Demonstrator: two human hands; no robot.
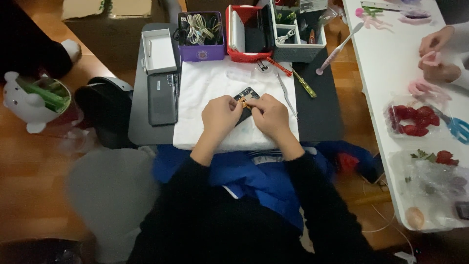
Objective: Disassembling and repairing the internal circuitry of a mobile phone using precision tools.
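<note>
A small dark phone body with exposed parts (247, 94) lies on a white cloth (210, 83) spread over a low dark table (320, 115). My left hand (221, 117) and my right hand (270, 115) both rest on the phone body, fingers curled around it. Between the two hands a small orange piece (243, 101) shows at the fingertips; which hand pinches it I cannot tell. Most of the phone body is hidden under my fingers.
A dark phone (162, 98) and white open box (158, 50) lie left. A purple cable box (201, 35), red case (250, 32) and grey tray (298, 29) stand behind. Tweezers (287, 96), screwdrivers (304, 83) lie right. Another person's hands (438, 58) work at a white table (386, 63) with strawberries (414, 120).
</note>
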